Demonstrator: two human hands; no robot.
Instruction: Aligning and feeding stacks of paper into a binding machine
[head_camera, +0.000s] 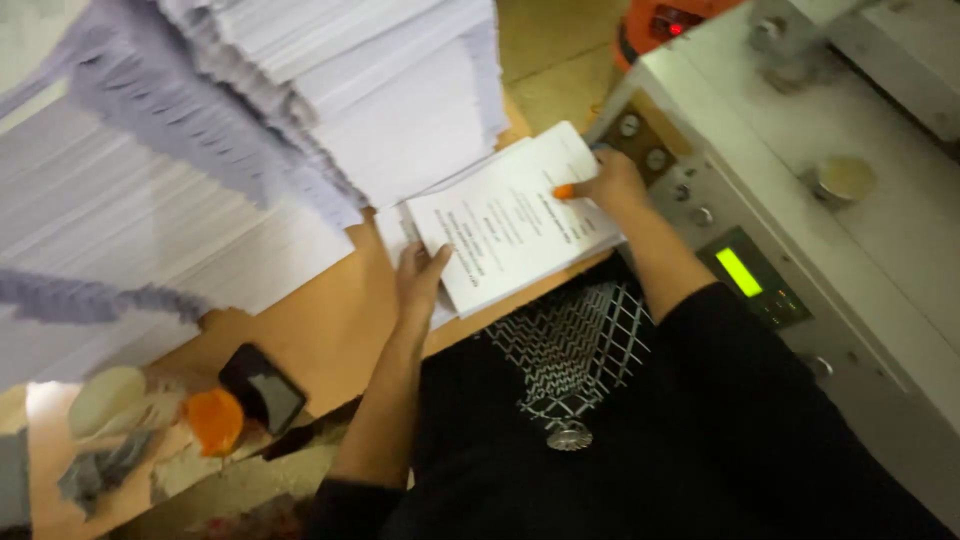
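While the left hand (418, 283) grips the near edge of a thin stack of white printed paper sheets (510, 225) on the tan wooden counter (320, 320), the right hand (610, 185) presses fingers closed on its far edge, beside a grey machine control panel (740, 260).

A thin sheaf of white printed sheets (510, 225) lies tilted on a tan worktop (320, 320), its long edges running diagonally. The top sheet carries blurred lines of dark text, too small to read. The left hand (420, 280) grips its lower left corner. The right hand (612, 185), with an orange cover on one fingertip, presses on its upper right edge.
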